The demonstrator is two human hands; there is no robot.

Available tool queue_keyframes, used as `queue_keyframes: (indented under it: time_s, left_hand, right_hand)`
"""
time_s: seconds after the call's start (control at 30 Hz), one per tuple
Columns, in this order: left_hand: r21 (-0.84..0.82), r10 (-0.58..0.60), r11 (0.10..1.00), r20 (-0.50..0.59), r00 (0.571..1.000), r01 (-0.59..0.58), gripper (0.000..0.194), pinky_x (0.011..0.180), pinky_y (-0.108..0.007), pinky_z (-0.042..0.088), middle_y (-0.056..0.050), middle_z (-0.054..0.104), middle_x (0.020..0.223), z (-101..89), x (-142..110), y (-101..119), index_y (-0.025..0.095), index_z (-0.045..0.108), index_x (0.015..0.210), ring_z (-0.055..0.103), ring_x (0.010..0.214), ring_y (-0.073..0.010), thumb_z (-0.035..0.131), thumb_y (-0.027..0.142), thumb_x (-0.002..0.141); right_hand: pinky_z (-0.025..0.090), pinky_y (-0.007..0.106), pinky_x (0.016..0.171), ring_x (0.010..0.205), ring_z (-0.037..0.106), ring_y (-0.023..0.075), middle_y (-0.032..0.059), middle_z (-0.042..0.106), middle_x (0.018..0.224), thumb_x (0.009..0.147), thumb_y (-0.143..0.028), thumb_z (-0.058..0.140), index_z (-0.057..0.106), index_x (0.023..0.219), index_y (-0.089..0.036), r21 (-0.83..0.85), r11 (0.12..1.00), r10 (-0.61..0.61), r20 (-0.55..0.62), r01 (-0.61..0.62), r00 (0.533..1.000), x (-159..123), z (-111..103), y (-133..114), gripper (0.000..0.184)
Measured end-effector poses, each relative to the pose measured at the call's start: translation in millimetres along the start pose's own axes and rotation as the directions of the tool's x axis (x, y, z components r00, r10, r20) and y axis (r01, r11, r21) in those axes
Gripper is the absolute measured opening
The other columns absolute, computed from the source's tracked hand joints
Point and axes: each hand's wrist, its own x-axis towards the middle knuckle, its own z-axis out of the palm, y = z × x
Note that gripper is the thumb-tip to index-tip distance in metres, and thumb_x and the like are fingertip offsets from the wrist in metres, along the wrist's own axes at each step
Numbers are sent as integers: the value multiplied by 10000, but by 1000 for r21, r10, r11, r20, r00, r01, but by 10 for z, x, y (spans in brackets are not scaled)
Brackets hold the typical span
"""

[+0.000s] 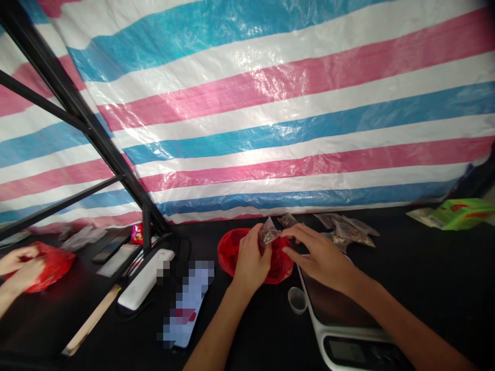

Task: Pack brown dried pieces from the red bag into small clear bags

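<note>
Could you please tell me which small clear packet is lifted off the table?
The packet pinched in the left hand, held above the red bag; the others lie on the table beyond it.

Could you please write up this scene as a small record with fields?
Left hand: holds small clear bag
Right hand: reaching to that bag
Under hands: red plastic bag
Nearby: small cup, kitchen scale, more small bags
Far left: another person's hands on red bag
Behind: striped tarp
</note>
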Motion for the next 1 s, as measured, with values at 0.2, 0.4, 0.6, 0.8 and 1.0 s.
queue_keyframes:
  time_s: [0.2, 0.4, 0.6, 0.8, 1.0]
  left_hand:
    - [-95, -74, 993, -44, 996, 69, 505, 1180, -528, 383, -138, 682, 1376, -22, 29, -38, 235, 650, 1360, 607, 1307, -343, 720, 228, 860]
    - [-180, -103, 978, 4, 995, 102, 258, 1013, -408, 487, -82, 746, 1181, -4, 48, 44, 248, 682, 1205, 696, 1082, -260, 656, 305, 954]
    - [-282, -148, 948, 30, 989, 150, 262, 840, -312, 483, -34, 707, 1005, -21, 61, 117, 223, 584, 1150, 658, 881, -194, 617, 434, 999]
    - [-269, -199, 944, 10, 980, 194, 276, 772, -292, 454, 5, 671, 885, -9, 44, 68, 230, 540, 1019, 633, 783, -180, 692, 448, 947]
    - [-330, -165, 929, 31, 986, 166, 368, 894, -343, 489, -39, 705, 1046, 20, 29, 63, 241, 531, 1215, 678, 925, -206, 735, 327, 921]
  right_hand:
    - [471, 502, 1032, 1084, 600, 283, 65, 689, 1091, 938, -241, 686, 764, 1045, -301, -69, 991, -98, 227, 116, 969, -51, -56, 2, 146]
    - [494, 456, 929, 1012, 615, 280, 68, 713, 975, 946, -112, 579, 758, 987, -267, -151, 987, -20, 221, 54, 975, -35, -12, 75, 240]
    - [492, 458, 936, 991, 668, 296, 51, 772, 973, 973, -345, 661, 771, 1119, -299, -145, 989, 51, 151, -29, 987, -74, 43, 96, 189]
    - [501, 415, 925, 976, 684, 254, 45, 788, 1011, 926, -67, 561, 777, 1117, -270, -19, 1000, 3, 129, 0, 992, -28, 98, 86, 352]
    - [504, 451, 926, 1024, 660, 273, 54, 768, 1085, 1011, -165, 535, 754, 1146, -286, -72, 997, 12, -170, -25, 985, 50, -20, 134, 284]
